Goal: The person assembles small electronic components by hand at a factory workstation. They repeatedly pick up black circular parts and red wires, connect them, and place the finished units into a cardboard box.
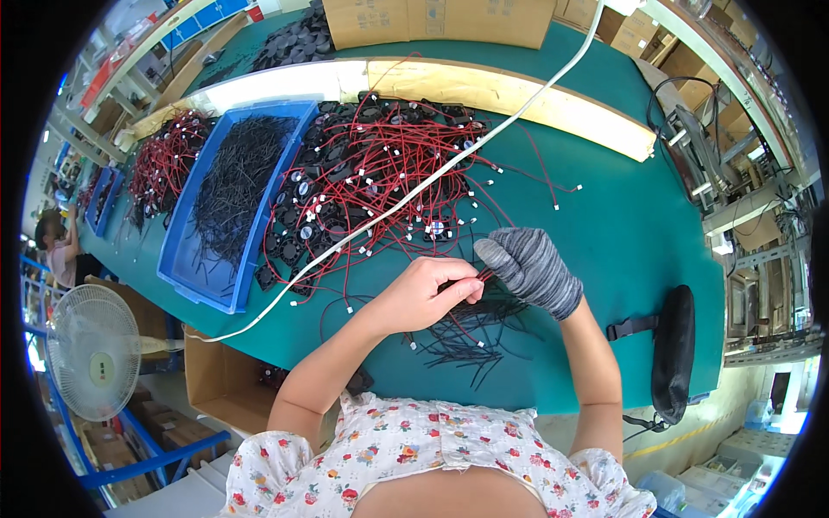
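My bare left hand is closed, with thumb and forefinger pinched together over the green table. Close beside it, my right hand wears a grey knitted glove, its fingers folded in. Thin red wires run in the narrow gap between the two hands; their ends are hidden by the fingers. Under the hands lies a loose bunch of short black tubes. A white connector on a red wire hangs near them. Just beyond is a heap of small black fans with red wires and white plugs.
Left of the heap stands a blue tray of black tubes, then another wire heap. A white cable crosses the table. A black pouch lies at the right edge, a fan stands lower left. A person sits far left.
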`<state>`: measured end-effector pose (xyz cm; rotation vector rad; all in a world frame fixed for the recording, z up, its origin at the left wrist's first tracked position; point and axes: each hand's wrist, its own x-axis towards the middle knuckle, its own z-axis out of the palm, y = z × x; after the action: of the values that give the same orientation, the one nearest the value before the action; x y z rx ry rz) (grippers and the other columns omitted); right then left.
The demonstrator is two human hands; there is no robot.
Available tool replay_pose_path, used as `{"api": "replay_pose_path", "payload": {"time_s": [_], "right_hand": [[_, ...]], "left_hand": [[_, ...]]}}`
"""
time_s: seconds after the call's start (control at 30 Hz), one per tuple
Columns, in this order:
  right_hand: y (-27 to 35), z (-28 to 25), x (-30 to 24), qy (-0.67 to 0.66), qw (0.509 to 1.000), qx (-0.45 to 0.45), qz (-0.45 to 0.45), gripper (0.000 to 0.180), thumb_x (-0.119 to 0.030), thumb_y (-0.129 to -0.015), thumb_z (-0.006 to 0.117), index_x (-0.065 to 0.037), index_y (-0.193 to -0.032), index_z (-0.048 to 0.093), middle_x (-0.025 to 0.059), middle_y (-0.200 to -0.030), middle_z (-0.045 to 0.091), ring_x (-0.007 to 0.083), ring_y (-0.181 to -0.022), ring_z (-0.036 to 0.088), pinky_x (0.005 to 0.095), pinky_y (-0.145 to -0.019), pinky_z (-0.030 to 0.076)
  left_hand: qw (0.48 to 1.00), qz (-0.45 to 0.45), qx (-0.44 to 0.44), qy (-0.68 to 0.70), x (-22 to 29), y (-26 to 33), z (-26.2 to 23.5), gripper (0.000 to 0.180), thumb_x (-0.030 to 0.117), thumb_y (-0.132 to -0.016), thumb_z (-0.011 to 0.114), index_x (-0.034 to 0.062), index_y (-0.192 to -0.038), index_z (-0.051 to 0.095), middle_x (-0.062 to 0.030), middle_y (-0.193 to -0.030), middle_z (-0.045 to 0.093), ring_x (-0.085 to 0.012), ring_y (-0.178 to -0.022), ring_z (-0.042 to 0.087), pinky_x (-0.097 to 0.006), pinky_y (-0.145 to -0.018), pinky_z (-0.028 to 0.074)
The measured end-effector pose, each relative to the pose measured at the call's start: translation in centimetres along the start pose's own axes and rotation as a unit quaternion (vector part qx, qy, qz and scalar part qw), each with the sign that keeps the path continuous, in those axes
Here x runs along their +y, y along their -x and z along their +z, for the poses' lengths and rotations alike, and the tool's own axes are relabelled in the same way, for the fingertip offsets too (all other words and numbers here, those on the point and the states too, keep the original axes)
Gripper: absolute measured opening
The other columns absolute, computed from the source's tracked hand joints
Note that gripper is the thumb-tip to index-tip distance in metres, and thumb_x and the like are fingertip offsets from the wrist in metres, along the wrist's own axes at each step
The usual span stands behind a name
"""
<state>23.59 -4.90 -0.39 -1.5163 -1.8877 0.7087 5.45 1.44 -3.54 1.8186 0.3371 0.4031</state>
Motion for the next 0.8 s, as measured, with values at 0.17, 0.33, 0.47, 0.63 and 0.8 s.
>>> {"api": "replay_pose_path", "payload": {"time_s": [0.17, 0.33, 0.47, 0.63, 0.8], "right_hand": [[2.1, 0.4, 0.4, 0.037, 0.992, 0.065, 0.099, 0.025, -0.029, -0.083, 0.054, -0.005, -0.078, 0.059, 0.0113, -0.064, 0.054, 0.0305, -0.064, 0.057, 0.0358, -0.062, 0.046], [5.3, 3.4, 0.4, 0.161, 0.971, -0.173, 0.025, 0.021, -0.023, -0.078, 0.056, -0.012, -0.095, 0.056, 0.0092, -0.098, 0.049, 0.0278, -0.095, 0.05, 0.0412, -0.074, 0.047], [5.4, 5.2, 0.5, 0.234, 0.965, -0.115, -0.026, 0.014, -0.019, -0.073, 0.059, -0.012, -0.085, 0.057, 0.0084, -0.09, 0.05, 0.0285, -0.087, 0.051, 0.0397, -0.067, 0.047], [5.3, 3.2, -0.8, 0.247, 0.961, -0.114, -0.046, 0.012, -0.021, -0.069, 0.061, -0.014, -0.078, 0.058, 0.0085, -0.088, 0.052, 0.0314, -0.087, 0.052, 0.0431, -0.066, 0.046], [4.7, 0.4, -3.5, 0.347, 0.933, -0.089, -0.043, 0.015, -0.016, -0.061, 0.067, -0.012, -0.074, 0.06, 0.0098, -0.07, 0.056, 0.0308, -0.068, 0.055, 0.0413, -0.062, 0.045]], "left_hand": [[0.996, -0.029, 0.077, 0.046, -0.8, -0.2, -0.3, 0.021, 0.009, -0.088, 0.045, -0.0021, -0.075, 0.057, -0.0046, -0.072, 0.058, -0.0103, -0.07, 0.054, -0.024, -0.067, 0.044], [0.983, -0.023, 0.138, 0.117, -1.1, -0.2, -0.8, 0.021, 0.01, -0.09, 0.045, -0.002, -0.077, 0.057, -0.0032, -0.074, 0.058, -0.0089, -0.072, 0.055, -0.023, -0.067, 0.045], [0.98, 0.002, 0.14, 0.144, -0.2, 0.3, -0.9, 0.02, 0.011, -0.089, 0.046, -0.0009, -0.078, 0.058, -0.0021, -0.074, 0.059, -0.0075, -0.072, 0.054, -0.023, -0.068, 0.045], [0.98, 0.06, 0.137, 0.129, -0.7, 0.0, -0.8, 0.022, 0.011, -0.088, 0.045, -0.0004, -0.072, 0.054, -0.0034, -0.069, 0.056, -0.0079, -0.07, 0.053, -0.024, -0.067, 0.043], [0.99, 0.099, 0.087, 0.058, -1.2, 0.1, -0.8, 0.022, 0.014, -0.086, 0.047, 0.001, -0.071, 0.055, -0.0059, -0.073, 0.054, -0.0144, -0.075, 0.053, -0.027, -0.07, 0.042]]}}
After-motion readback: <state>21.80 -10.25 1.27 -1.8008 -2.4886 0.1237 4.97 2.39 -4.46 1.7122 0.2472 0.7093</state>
